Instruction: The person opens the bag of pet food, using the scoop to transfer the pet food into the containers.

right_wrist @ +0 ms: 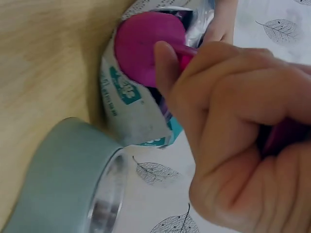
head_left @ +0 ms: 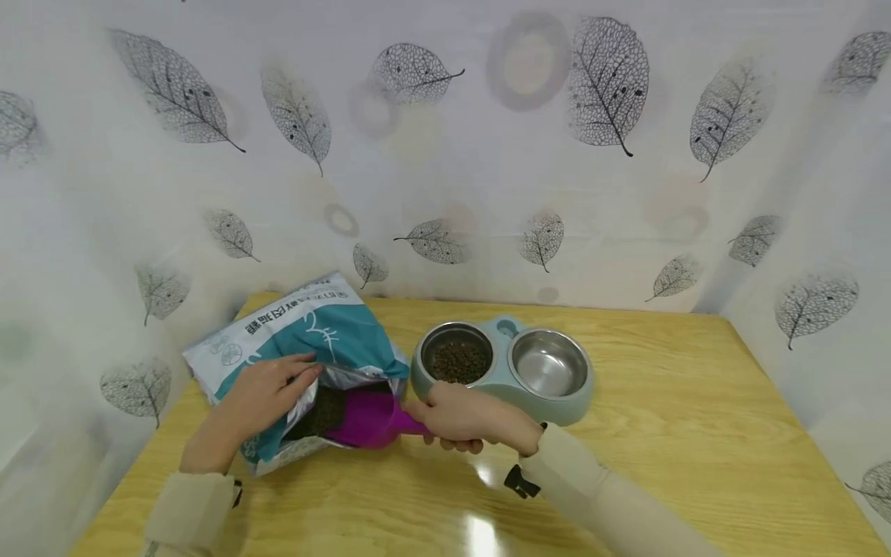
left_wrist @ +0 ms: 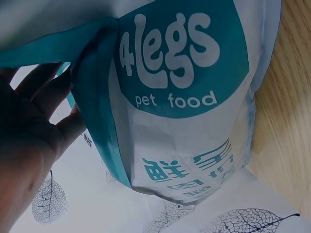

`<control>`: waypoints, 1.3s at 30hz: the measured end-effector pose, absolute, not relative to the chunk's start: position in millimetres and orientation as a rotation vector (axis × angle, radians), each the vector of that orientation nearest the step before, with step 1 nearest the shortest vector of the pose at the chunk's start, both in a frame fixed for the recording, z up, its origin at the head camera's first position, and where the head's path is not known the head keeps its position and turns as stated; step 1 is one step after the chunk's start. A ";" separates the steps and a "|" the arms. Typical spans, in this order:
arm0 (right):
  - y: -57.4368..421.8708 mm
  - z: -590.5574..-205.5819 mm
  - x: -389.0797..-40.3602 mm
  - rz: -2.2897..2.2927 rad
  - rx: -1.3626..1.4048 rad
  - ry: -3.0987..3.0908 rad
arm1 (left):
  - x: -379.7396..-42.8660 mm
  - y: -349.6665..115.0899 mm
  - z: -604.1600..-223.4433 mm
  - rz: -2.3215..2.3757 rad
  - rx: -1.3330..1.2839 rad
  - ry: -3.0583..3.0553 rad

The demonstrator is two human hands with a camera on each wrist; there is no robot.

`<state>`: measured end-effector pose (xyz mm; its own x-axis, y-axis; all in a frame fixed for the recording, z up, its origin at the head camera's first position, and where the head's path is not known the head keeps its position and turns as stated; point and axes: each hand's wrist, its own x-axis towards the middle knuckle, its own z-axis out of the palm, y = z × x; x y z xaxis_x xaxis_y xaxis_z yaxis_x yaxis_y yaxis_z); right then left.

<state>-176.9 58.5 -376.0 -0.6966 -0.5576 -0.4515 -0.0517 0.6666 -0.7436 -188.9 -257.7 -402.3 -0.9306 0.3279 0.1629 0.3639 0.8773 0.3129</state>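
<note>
A teal and white pet food bag lies on its side at the left, its mouth facing right. My left hand grips the upper edge of that mouth; in the left wrist view the thumb and fingers lie about the teal film. Brown kibble shows inside. By its handle, my right hand holds a purple scoop, whose blade sits within the bag's mouth. The right wrist view shows the scoop's back and the curled fingers.
Just right of the bag stands a pale blue-green double pet feeder. Kibble lies in its left steel bowl; the right steel bowl shows bare metal. Behind the wooden table hangs a leaf-patterned cloth.
</note>
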 end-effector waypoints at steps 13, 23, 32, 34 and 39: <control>104.1 -411.7 -160.6 -1.190 -0.471 2.115 | -187.3 -256.7 -404.5 -0.534 -0.556 -2.908; 124.6 -430.6 -158.3 -1.272 -0.520 2.083 | -186.6 -255.2 -403.6 -0.545 -0.513 -2.951; 133.1 -427.6 -158.6 -1.336 -0.512 2.034 | -188.6 -257.2 -404.0 -0.540 -0.538 -2.913; 133.7 -426.5 -158.6 -1.348 -0.530 2.036 | -188.8 -257.8 -404.6 -0.542 -0.542 -2.906; 137.2 -425.7 -158.7 -1.386 -0.563 2.028 | -188.4 -258.4 -405.6 -0.535 -0.547 -2.916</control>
